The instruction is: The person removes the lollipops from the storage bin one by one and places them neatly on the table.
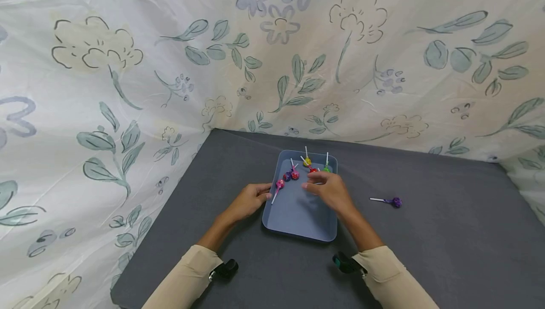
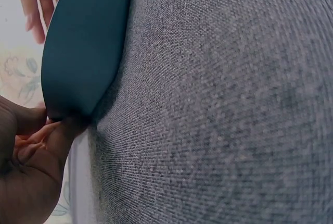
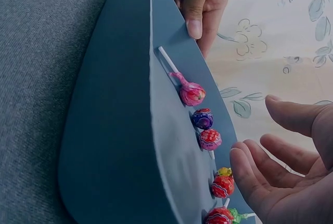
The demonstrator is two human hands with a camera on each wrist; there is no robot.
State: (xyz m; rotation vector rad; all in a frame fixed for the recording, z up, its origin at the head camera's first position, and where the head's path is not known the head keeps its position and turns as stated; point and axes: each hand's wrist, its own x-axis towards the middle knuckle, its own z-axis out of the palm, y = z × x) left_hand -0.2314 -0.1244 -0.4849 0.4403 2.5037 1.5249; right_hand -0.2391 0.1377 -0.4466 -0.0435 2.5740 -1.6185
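A shallow blue-grey tray lies on the table, holding several wrapped lollipops toward its far end. My left hand grips the tray's left rim, thumb over the edge. Closest to that thumb lies a pink lollipop, its white stick toward me. Beside each other sit a purple lollipop and a pink-red one. Farther back are a yellow lollipop, a red one and a green one, partly covered in the head view. Over the tray's right side hovers my right hand, fingers loosely bent, holding nothing.
A single purple lollipop lies on the dark grey tabletop right of the tray, its stick pointing left. Behind and left of the table hangs a floral cloth.
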